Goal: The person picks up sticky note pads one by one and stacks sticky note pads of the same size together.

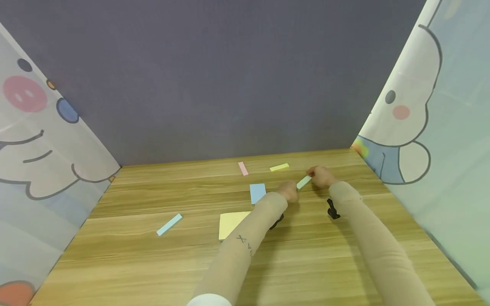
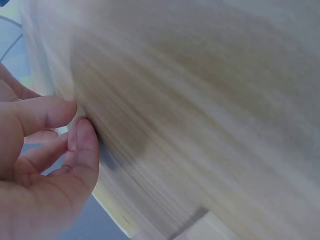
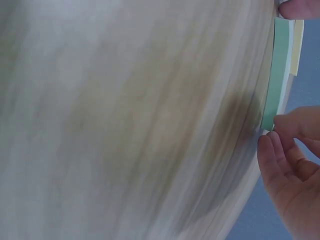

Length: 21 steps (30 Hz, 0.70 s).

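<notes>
Head view: both hands [image 1: 288, 191] [image 1: 322, 177] pinch the ends of a slim, pale-green strip [image 1: 304, 182].

Lists one pink strip [image 1: 243, 168], one yellow strip [image 1: 279, 167], one green strip [image 1: 304, 182], one pale-blue strip [image 1: 169, 224]: strips, four. Includes one blue pad [image 1: 257, 193], one yellow pad [image 1: 231, 224]: pads, two. Adds two black wrist devices [image 1: 334, 212], two cartoon-printed panels [image 1: 459, 127], one dark backdrop [image 1: 237, 76], one bench [image 1: 153, 272].
</notes>
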Motion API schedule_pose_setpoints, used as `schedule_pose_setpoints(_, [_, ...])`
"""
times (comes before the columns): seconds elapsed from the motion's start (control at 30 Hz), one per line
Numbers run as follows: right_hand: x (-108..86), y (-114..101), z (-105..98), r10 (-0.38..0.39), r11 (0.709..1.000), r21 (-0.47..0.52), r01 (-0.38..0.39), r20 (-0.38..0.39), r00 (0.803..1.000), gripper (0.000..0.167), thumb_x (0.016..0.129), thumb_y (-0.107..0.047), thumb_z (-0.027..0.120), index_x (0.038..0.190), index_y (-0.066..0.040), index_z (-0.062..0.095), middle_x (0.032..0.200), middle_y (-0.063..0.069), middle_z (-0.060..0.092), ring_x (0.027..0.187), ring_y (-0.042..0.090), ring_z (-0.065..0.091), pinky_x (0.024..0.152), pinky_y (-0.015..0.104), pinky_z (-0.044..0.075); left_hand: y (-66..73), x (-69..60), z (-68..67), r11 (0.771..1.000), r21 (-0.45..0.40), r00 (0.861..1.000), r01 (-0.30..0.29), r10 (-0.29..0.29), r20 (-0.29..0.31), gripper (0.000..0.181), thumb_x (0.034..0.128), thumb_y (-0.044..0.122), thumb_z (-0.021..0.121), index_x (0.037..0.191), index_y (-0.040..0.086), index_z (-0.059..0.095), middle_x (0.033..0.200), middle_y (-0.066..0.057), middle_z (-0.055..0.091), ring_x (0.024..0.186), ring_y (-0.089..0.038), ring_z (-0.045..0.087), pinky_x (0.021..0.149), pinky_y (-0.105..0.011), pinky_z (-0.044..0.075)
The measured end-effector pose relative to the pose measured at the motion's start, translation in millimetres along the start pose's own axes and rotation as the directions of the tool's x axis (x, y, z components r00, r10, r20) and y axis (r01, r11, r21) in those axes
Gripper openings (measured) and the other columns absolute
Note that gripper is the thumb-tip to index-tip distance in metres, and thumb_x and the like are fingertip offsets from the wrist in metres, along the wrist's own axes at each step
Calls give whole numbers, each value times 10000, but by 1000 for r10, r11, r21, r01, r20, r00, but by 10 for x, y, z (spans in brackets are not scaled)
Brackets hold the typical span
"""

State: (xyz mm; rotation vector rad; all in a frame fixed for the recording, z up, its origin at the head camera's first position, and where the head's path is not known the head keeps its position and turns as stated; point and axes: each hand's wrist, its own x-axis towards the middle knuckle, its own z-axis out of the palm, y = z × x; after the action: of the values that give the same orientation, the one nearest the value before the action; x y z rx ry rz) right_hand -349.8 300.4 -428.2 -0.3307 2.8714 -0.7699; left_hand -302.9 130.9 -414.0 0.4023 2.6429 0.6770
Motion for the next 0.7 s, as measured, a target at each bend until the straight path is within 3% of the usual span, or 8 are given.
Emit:
schedule_pose_setpoints(0.2, [-2, 0, 34, 22, 1000, 17, -22, 21, 1000, 467, 717, 120, 439, 1175, 137, 529, 1140, 317, 549, 997, 382, 525, 867, 467, 457, -44, 42, -17, 1000, -28, 1000, 5, -5, 24, 197, 845, 16, 569, 1036, 65, 567, 690, -5, 457, 553, -130, 389, 482, -226, 347])
schedule_pose_setpoints(0.37, [-44, -7, 56, 26, 999, 28, -27, 25, 999, 410, 746, 95, 476, 1146, 127, 558, 1096, 293, 578, 993, 381, 540, 857, 461, 463, -91, 30, -81, 1000, 14, 999, -9, 8, 36, 211, 847, 26, 567, 1057, 44, 586, 724, -12, 512, 569, -130, 408, 493, -226, 361])
schedule_pose_setpoints(0.5, [-66, -21, 61, 6, 999, 42, -7, 22, 1000, 378, 756, 85, 504, 1124, 127, 578, 1067, 280, 600, 967, 365, 557, 836, 437, 477, -125, -28, -143, 999, 45, 998, 2, -5, 58, 365, 869, 30, 530, 1233, 65, 534, 1050, -29, 621, 729, -141, 491, 630, -234, 436])
schedule_pose_setpoints(0.6, [-77, -25, 66, -13, 999, 41, 11, 30, 999, 393, 749, 90, 514, 1134, 146, 561, 1070, 287, 596, 979, 371, 556, 844, 440, 475, -146, -60, -170, 999, 48, 997, 11, -15, 76, 480, 881, 23, 495, 1351, 111, 448, 1328, -27, 517, 920, -164, 520, 777, -264, 460])
schedule_pose_setpoints(0.7, [-88, -20, 89, -34, 999, 9, 34, 34, 999, 405, 737, 79, 531, 1135, 145, 557, 1045, 271, 601, 954, 347, 553, 842, 440, 468, -160, -77, -169, 999, 34, 995, 38, -41, 86, 499, 891, 51, 500, 1376, 136, 420, 1401, -30, 445, 1008, -177, 522, 871, -295, 460])
